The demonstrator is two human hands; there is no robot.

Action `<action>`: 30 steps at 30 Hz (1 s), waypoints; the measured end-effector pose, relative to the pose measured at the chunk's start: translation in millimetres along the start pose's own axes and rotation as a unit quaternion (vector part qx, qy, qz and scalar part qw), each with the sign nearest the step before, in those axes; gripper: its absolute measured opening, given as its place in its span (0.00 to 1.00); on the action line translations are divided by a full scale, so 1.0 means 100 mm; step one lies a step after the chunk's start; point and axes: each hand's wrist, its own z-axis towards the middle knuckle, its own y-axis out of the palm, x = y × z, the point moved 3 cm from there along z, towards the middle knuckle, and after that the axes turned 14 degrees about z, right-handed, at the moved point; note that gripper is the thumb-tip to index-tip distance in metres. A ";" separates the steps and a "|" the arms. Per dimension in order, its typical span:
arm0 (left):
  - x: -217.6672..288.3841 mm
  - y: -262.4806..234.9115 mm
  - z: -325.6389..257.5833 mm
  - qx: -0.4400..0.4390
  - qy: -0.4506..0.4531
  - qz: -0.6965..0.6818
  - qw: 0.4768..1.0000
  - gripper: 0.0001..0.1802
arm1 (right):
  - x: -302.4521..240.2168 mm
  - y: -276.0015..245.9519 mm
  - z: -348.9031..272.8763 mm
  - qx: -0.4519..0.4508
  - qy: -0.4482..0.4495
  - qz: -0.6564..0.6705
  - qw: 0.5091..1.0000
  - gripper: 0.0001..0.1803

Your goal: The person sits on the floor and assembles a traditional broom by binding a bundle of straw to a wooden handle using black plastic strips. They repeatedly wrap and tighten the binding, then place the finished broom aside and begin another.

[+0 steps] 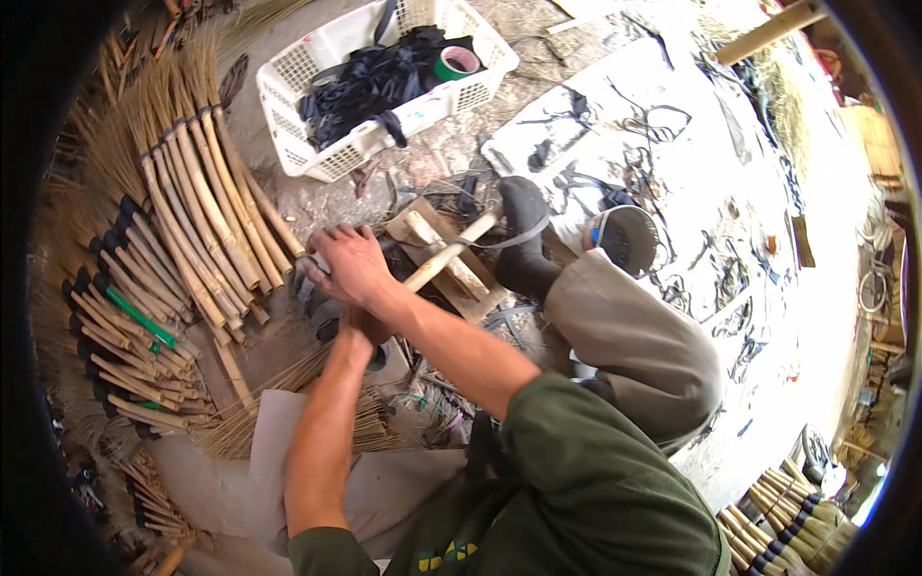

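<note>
My right hand (pixel 348 263) is closed, knuckles up, with its fingers curled around something greyish that I cannot make out. My left hand (pixel 361 327) lies under my right wrist, and its fingers are hidden. A pale wooden stick (pixel 440 266) slants from beside my right forearm up to the right, passing over a wooden block (pixel 464 272). A grey strap (pixel 531 233) loops from the stick around my dark boot (pixel 523 230). Below my hands a bundle of thin broom bristles (pixel 298 394) spreads to the left, partly behind my left forearm.
Several finished-looking brooms (pixel 206 211) lie in rows at the left. A white plastic basket (pixel 288 144) behind holds black strips and a green tape roll (pixel 456 63). Right of my boot stands a round tub (pixel 629 240). Loose dark strips litter the bright floor; more brooms (pixel 792 518) lie lower right.
</note>
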 end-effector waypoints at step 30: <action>0.19 -0.29 -0.09 -0.109 -0.303 0.041 0.946 0.09 | 0.42 -0.07 -1.68 0.129 0.256 0.315 0.905 0.20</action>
